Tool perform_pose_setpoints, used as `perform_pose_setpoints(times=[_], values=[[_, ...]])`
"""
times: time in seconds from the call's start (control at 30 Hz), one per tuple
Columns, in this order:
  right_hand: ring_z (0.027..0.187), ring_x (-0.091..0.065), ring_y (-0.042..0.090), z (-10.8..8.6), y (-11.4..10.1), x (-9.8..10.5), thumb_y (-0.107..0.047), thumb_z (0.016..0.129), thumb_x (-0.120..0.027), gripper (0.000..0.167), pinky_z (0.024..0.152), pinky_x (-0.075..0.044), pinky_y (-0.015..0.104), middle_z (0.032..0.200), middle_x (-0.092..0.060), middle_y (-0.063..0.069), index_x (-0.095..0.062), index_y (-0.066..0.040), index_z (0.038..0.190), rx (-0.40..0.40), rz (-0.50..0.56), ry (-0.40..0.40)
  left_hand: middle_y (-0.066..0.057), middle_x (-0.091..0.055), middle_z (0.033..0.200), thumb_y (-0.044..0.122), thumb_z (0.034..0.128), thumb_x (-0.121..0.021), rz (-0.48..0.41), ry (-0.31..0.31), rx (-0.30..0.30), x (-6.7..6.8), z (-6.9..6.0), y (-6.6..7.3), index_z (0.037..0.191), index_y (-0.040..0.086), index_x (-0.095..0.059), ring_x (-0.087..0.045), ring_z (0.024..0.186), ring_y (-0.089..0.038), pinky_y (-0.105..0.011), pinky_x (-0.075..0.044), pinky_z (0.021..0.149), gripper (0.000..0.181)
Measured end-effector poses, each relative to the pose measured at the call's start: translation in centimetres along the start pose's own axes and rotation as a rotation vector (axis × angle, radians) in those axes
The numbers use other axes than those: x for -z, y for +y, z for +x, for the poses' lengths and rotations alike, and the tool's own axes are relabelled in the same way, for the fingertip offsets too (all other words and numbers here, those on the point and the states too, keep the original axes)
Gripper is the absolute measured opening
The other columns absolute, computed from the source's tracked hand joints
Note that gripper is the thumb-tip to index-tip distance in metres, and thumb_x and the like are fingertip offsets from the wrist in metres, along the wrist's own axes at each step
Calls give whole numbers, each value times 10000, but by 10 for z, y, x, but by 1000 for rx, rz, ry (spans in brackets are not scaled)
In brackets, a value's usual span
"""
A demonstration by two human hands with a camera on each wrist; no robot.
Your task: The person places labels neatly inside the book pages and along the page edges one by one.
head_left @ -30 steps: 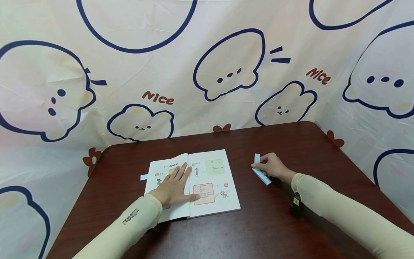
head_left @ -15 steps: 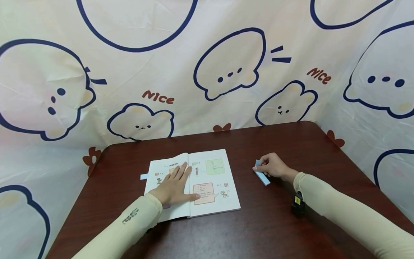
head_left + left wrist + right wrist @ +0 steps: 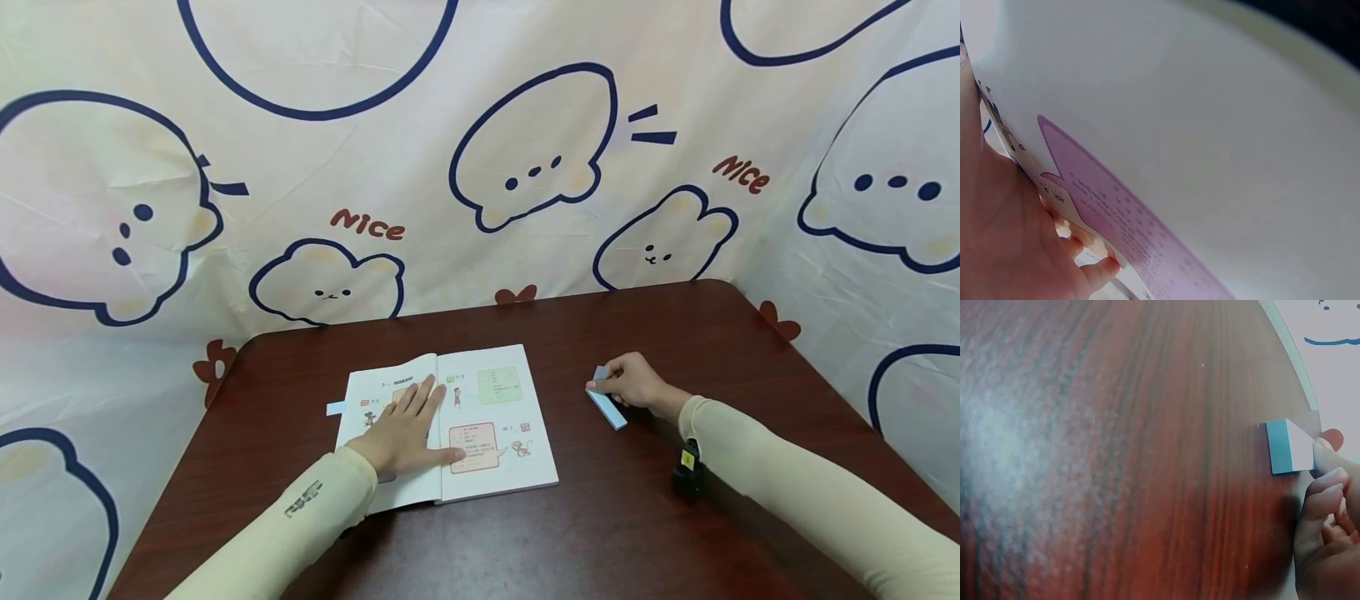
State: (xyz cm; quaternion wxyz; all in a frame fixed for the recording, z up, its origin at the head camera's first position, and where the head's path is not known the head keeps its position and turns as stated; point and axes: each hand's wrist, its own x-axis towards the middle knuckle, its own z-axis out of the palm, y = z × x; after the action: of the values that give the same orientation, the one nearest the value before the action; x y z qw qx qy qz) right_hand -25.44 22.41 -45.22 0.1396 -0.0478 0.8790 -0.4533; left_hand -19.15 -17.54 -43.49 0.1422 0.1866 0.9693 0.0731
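Note:
An open book (image 3: 495, 417) with printed text and small drawings lies on the dark brown table. My left hand (image 3: 405, 429) rests on it with spread fingers, across the left page and the fold. In the left wrist view a page with a purple speech bubble (image 3: 1104, 194) curves up beside the palm (image 3: 1010, 237). To the right of the book my right hand (image 3: 637, 385) pinches the far end of a narrow light-blue sticky note pad (image 3: 607, 411) between thumb and fingers. The right wrist view shows the pad's end (image 3: 1280, 447) with blue and white faces.
A light-blue paper strip (image 3: 335, 408) sticks out from the book's left edge. Behind and beside the brown table (image 3: 510, 550) hangs a pale cloth (image 3: 435, 183) with cartoon outlines. A black device (image 3: 687, 475) sits under the right wrist.
A light-blue strip that stood at an angle to the pad in my right hand has come down in line with it. My left hand and the book have stayed in place.

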Motion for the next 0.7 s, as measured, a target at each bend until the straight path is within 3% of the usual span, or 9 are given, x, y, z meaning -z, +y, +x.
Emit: perform_pose_setpoints(times=[0.4,0.7], values=[[450,-436,95,-2,-3,-1,-237,968,-697,368,472,-419,260,495,-483,-32,-555,-73,670,21,-16,36,-113,-6,1728,795,860,-526,-9,2,-5,-1,0,0,1637,105,-110,-87,1587,-387,-610,-189,1238,1120],[418,-404,95,-2,-2,-3,-250,990,-664,379,449,-409,264,476,-444,-43,-592,-32,688,91,-53,26,-116,-9,1727,793,864,-521,3,4,-11,-1,1,0,1637,104,-110,-91,1587,-386,-607,-193,1238,1114]])
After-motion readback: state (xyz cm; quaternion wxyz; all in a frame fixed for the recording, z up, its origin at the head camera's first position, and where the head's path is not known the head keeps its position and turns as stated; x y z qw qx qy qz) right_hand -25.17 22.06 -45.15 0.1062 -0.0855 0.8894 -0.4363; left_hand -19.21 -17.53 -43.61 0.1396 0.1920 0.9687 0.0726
